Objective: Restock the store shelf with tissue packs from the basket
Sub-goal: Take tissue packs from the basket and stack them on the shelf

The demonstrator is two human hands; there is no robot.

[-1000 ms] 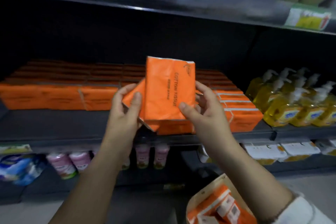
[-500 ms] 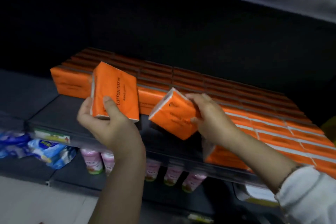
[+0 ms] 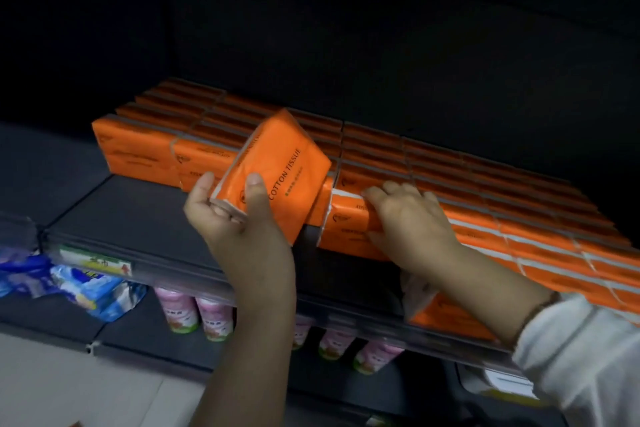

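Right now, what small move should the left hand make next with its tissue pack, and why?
Probably lower the tilted pack onto the bare shelf, just left of the seated pack that the right hand holds, square with the row. The left hand grips it above the shelf, not yet placed, and the front row appears to end at that seated pack.

Dim and grainy throughout. Near black and featureless at the back of the shelf (image 3: 138,218); brightest on the orange tissue packs (image 3: 138,149) toward the front. Soft all over, smeared in the lower corners, bowed by the wide lens along the shelf edge.
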